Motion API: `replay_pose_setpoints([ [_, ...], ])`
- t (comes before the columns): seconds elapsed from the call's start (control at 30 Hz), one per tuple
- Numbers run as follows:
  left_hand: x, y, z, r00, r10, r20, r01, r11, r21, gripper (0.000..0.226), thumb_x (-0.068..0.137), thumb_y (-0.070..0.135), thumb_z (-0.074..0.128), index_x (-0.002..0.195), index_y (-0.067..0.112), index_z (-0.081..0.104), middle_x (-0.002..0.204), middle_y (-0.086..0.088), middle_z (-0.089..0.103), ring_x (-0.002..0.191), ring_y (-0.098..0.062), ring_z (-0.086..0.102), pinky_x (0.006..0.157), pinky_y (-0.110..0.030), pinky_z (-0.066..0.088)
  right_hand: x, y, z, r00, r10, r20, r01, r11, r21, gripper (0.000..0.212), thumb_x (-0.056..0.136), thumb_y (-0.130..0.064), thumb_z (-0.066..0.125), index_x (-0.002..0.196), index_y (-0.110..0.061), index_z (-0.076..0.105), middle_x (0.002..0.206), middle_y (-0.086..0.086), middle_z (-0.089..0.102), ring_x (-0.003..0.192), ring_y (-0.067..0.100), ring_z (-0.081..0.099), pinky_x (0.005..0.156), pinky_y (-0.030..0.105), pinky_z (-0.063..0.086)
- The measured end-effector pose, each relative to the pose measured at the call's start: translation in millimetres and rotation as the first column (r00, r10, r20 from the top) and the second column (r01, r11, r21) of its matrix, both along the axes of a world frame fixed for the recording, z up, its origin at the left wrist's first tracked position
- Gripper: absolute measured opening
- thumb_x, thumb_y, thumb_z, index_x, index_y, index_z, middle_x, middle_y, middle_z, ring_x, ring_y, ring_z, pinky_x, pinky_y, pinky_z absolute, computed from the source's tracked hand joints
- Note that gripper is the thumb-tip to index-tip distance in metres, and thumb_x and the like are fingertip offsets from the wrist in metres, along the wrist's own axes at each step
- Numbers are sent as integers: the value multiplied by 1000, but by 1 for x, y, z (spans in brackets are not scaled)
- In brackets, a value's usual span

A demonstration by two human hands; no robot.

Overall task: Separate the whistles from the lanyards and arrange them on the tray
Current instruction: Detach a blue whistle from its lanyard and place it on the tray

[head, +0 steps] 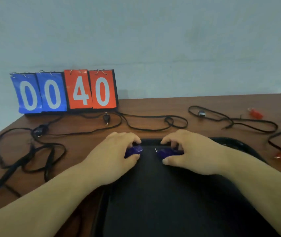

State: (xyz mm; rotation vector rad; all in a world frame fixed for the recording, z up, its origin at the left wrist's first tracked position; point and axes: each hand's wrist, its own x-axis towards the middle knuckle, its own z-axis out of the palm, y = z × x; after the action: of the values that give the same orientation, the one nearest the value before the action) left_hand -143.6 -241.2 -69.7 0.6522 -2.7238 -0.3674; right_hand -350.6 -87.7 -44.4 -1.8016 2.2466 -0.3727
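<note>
My left hand (117, 151) curled round the left whistle (134, 150), my right hand (187, 151) round the right whistle (166, 152), both at the far end of the tray (153, 194). I judged them light, hard and slick, best pinched by their flat sides.

Both bare forearms reach in from the lower corners and converge toward the middle, palms turned down. The left hand (117, 151) has its fingers curled over and its thumb tucked beneath, pinching a purple whistle (134, 150). The right hand (192, 151) mirrors it, fingers arched and thumb stretched along the near side, gripping a second purple whistle (166, 152). The two hands sit near each other, apart, knuckles raised.
</note>
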Motion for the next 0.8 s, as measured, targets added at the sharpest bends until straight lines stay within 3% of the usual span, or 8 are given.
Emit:
replay_pose_setpoints([
  [0.07, -1, 1, 3, 1000, -8, 28, 7, 1000, 4, 32, 94, 40, 67, 123, 44, 54, 96, 28, 50, 98, 2, 47, 78, -18, 38, -9, 10, 9, 999, -11, -39, 12, 999, 41, 62, 83, -55, 75, 137, -40, 51, 117, -17, 52, 96, 1, 56, 85, 19, 41],
  [0.17, 2, 7, 8, 1000, 22, 21, -22, 999, 27, 30, 93, 39, 68, 121, 42, 58, 98, 27, 52, 100, -1, 50, 80, -18, 41, -15, 22, 13, 997, -75, 23, 75, 997, 34, 64, 78, -55, 80, 135, -38, 56, 115, -17, 57, 97, 2, 60, 85, 21, 47],
  [0.27, 7, 9, 9, 999, 40, 35, -41, 999, 14, 33, 92, 40, 68, 125, 40, 59, 101, 24, 55, 100, -1, 51, 85, -20, 45, -13, 16, 8, 998, -64, -6, 63, 998, -17, 58, 79, -55, 79, 131, -35, 61, 108, -16, 59, 91, 2, 59, 83, 22, 48],
  [0.37, 11, 7, 13, 998, 32, 59, -34, 999, 38, 38, 91, 45, 70, 127, 44, 57, 103, 26, 56, 100, 3, 53, 89, -22, 49, -8, 12, 8, 1000, -23, 0, 23, 999, -42, 50, 84, -49, 78, 129, -36, 62, 105, -18, 61, 88, 1, 60, 75, 15, 45],
  [0.5, 14, 7, 14, 997, 22, 67, -26, 998, 49, 41, 90, 44, 72, 128, 45, 57, 111, 27, 55, 104, 4, 54, 92, -21, 51, -1, 11, 2, 997, 5, 80, 0, 998, -55, 41, 88, -41, 75, 127, -37, 63, 103, -17, 63, 90, 7, 65, 82, 20, 53],
  [0.67, 20, -7, 14, 1000, -7, 25, 8, 1000, -25, 42, 87, 42, 75, 126, 42, 59, 119, 24, 51, 112, 4, 48, 90, -11, 37, 5, 4, -2, 997, 35, 64, -29, 996, -89, 35, 90, -42, 73, 123, -41, 63, 100, -19, 63, 87, 2, 62, 76, 17, 47],
  [0.8, 21, -8, 14, 999, 6, 31, -5, 1000, -26, 37, 87, 40, 75, 121, 41, 62, 115, 23, 54, 109, 3, 50, 88, -10, 38, 17, 2, -4, 995, 46, 84, -36, 993, -117, 33, 90, -40, 73, 122, -40, 64, 100, -18, 62, 87, 3, 61, 81, 23, 52],
])
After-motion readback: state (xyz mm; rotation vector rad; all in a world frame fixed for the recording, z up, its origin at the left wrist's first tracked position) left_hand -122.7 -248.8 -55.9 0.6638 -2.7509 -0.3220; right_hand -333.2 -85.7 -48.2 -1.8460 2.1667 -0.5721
